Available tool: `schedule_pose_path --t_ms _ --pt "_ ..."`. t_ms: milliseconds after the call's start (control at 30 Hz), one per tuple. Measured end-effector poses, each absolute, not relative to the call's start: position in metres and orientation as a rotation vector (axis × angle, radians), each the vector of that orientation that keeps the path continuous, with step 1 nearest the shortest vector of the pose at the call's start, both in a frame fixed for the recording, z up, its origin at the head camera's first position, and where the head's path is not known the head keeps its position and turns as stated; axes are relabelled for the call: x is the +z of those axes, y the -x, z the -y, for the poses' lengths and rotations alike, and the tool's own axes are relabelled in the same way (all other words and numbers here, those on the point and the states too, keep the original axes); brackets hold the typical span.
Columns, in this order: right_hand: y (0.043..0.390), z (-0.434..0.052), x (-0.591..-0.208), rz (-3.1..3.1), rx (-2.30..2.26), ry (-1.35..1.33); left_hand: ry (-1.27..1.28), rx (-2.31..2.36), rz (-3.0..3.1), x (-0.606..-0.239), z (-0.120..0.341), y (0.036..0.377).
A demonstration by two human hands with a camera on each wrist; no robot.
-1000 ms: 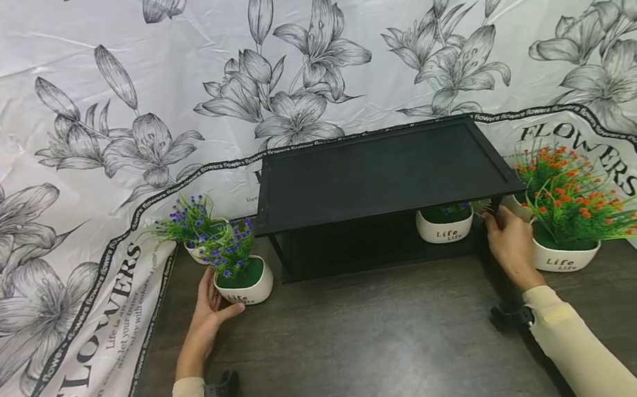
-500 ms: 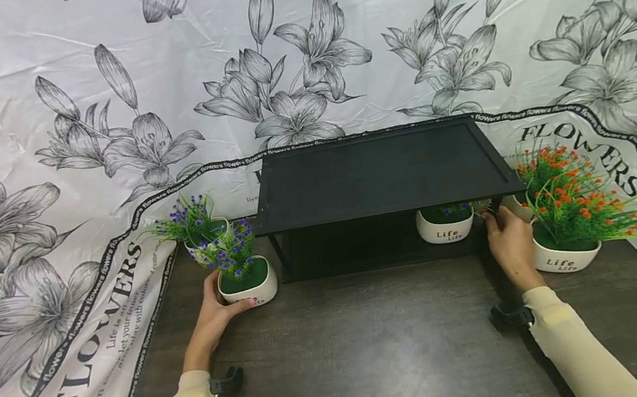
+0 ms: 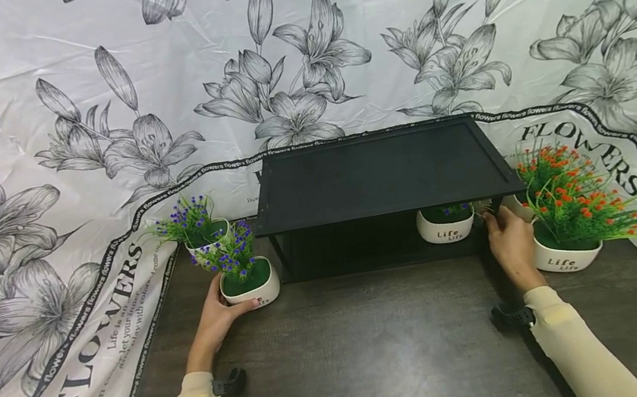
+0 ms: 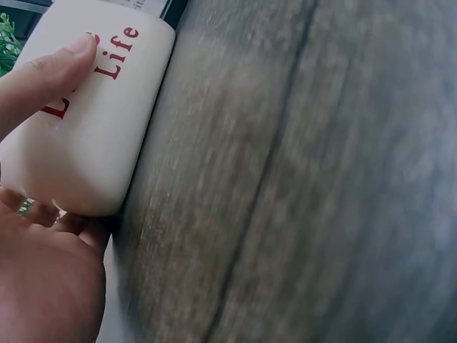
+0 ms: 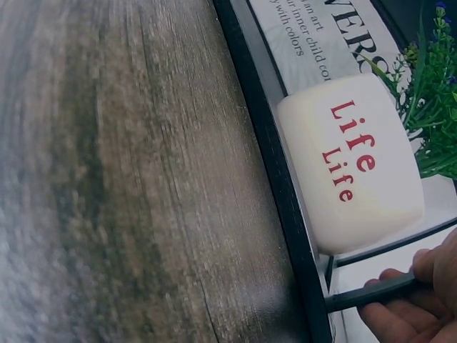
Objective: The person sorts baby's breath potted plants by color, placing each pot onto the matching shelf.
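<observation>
My left hand (image 3: 216, 316) grips a white potted plant (image 3: 267, 288) with purple flowers, left of a black two-tier shelf (image 3: 380, 174). In the left wrist view, the thumb lies across the lettered front of the pot (image 4: 107, 161), and the fingers reach around its side, partly hidden. On the right, my right hand (image 3: 513, 247) holds the shelf's front right post (image 5: 371, 293), its fingers and thumb curled round it. Another white pot (image 5: 357, 157) marked "Life" stands on the lower tier beside that post; its purple flowers are mostly under the top board.
Behind the gripped pot is a second purple-flowered plant (image 3: 189, 220). Orange-flowered plants in white pots (image 3: 567, 257) stand right of the shelf, close to my right hand. A flower-printed cloth (image 3: 294, 55) hangs behind the dark wooden table (image 3: 383, 356).
My left hand has shifted slightly right with the purple-flowered pot, toward the shelf, and its thumb now lies further across the front. The right hand stays on the post.
</observation>
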State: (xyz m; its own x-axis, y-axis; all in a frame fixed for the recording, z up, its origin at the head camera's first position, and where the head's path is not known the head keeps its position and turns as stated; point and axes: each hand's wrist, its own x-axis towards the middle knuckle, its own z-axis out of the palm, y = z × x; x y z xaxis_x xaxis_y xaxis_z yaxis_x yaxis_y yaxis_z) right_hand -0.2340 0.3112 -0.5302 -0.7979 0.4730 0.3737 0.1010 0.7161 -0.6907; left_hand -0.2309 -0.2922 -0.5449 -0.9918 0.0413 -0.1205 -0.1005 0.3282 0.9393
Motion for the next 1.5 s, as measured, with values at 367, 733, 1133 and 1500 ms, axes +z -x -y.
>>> schedule_pose_path --t_ms 367,733,1133,1500 --pt "0.234 -0.31 -0.527 2.38 0.913 0.429 0.154 1.733 -2.513 -0.543 0.291 0.224" --pt "0.234 -0.31 -0.527 2.374 0.923 0.421 0.162 1.828 -2.544 -0.525 0.291 0.2" --pt "0.233 -0.311 -0.527 2.371 0.914 0.41 0.049 1.804 -2.639 -0.493 0.272 0.174" --pt "0.232 -0.311 -0.526 2.379 0.921 0.417 -0.215 1.66 -2.734 -0.473 0.24 0.164"
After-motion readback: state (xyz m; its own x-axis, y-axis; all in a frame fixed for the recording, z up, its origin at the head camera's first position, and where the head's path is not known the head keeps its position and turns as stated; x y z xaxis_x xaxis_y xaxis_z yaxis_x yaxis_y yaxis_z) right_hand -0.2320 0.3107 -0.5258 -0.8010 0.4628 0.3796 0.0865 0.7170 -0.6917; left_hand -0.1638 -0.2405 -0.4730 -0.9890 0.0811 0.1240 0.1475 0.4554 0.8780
